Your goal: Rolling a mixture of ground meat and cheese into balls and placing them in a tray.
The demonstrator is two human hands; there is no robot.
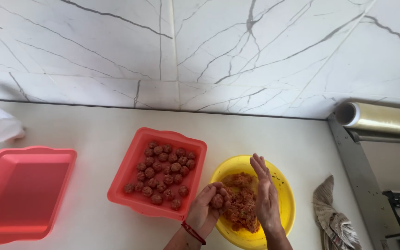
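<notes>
My left hand point(208, 206), low centre of the frame, cups a meatball point(217, 201) with fingers curled around it; my right hand point(265, 196) stands open and flat, edge-on, over the yellow bowl point(287, 200) of minced mixture point(240, 203). My forearms are cut off by the bottom edge. The red tray point(130, 163) of meatballs sits just left. An empty red tray point(21, 196) is partly cropped lower left. White counter point(93, 125), marble wall point(209, 51).
</notes>
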